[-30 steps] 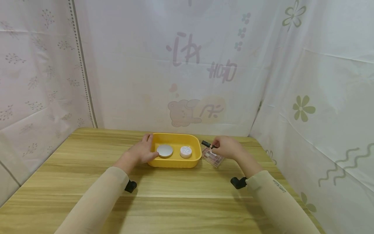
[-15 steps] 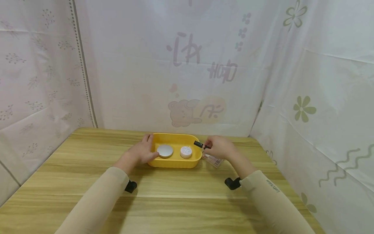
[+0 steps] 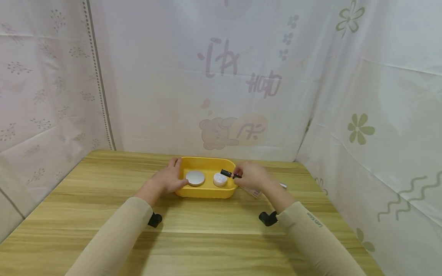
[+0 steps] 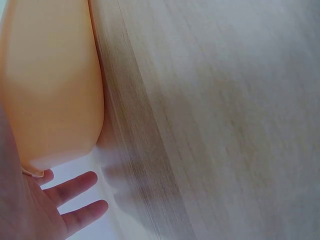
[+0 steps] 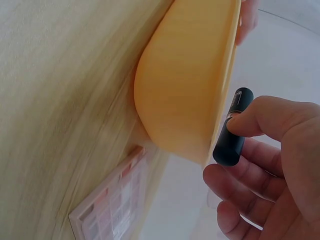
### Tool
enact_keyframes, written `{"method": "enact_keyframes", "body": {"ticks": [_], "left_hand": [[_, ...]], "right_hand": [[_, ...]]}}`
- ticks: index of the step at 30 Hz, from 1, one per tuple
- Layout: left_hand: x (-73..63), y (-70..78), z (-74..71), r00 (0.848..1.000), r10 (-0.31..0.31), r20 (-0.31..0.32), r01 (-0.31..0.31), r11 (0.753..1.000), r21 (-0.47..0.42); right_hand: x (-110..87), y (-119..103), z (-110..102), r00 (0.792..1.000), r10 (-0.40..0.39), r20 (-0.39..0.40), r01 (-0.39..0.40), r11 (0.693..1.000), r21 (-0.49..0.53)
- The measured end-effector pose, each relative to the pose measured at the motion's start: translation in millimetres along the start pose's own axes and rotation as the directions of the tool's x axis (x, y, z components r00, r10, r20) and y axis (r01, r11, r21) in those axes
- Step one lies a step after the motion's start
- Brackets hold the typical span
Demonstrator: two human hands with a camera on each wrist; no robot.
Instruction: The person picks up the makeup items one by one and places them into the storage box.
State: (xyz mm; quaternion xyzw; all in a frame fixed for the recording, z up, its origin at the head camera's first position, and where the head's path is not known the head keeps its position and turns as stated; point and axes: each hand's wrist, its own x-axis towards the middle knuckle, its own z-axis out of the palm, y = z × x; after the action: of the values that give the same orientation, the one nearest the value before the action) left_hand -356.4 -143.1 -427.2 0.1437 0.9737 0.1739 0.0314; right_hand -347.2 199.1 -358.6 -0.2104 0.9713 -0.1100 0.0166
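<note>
A yellow bin [image 3: 205, 193] holds a round silver compact [image 3: 195, 178] and a small round white-topped case [image 3: 220, 179]. My left hand [image 3: 166, 178] rests against its left end, thumb at the front rim. In the left wrist view, two fingers [image 4: 82, 212] stretch out straight, off the bin wall. My right hand [image 3: 253, 175] pinches a black lipstick tube [image 5: 235, 127] with a thin shiny band between thumb and fingers. The tube's far end is over the bin's right part, near the white-topped case. An eyeshadow palette [image 5: 112, 205] lies beside the bin, partly hidden beneath the right hand.
A thin silvery stick end [image 3: 283, 186] shows beyond the right wrist; the rest is hidden. The wooden table [image 3: 207, 234] meets printed curtains [image 3: 155, 96] at the back and sides.
My right hand has carried the lipstick tube left, from above the palette to over the bin's right rim. The silvery stick end has come into sight. My left hand has stayed put.
</note>
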Motion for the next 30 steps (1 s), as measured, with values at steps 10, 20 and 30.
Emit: {"method": "enact_keyframes", "body": {"ticks": [10, 20, 30], "left_hand": [[-1.0, 0.6, -1.1, 1.0, -0.001, -0.003, 0.001, 1.0, -0.01], [-1.1, 0.0, 0.2, 1.0, 0.003, -0.008, -0.003, 1.0, -0.01], [-1.6, 0.5, -0.8, 1.0, -0.006, -0.007, 0.006, 1.0, -0.011]], "right_hand": [[0.2, -4, 8, 0.999, -0.041, -0.015, 0.041, 0.999, 0.009], [3.1, -6, 14, 0.995, -0.101, 0.006, 0.101, 0.995, 0.015], [5.1, -17, 17, 0.989, -0.143, 0.037, 0.142, 0.989, 0.033]]}}
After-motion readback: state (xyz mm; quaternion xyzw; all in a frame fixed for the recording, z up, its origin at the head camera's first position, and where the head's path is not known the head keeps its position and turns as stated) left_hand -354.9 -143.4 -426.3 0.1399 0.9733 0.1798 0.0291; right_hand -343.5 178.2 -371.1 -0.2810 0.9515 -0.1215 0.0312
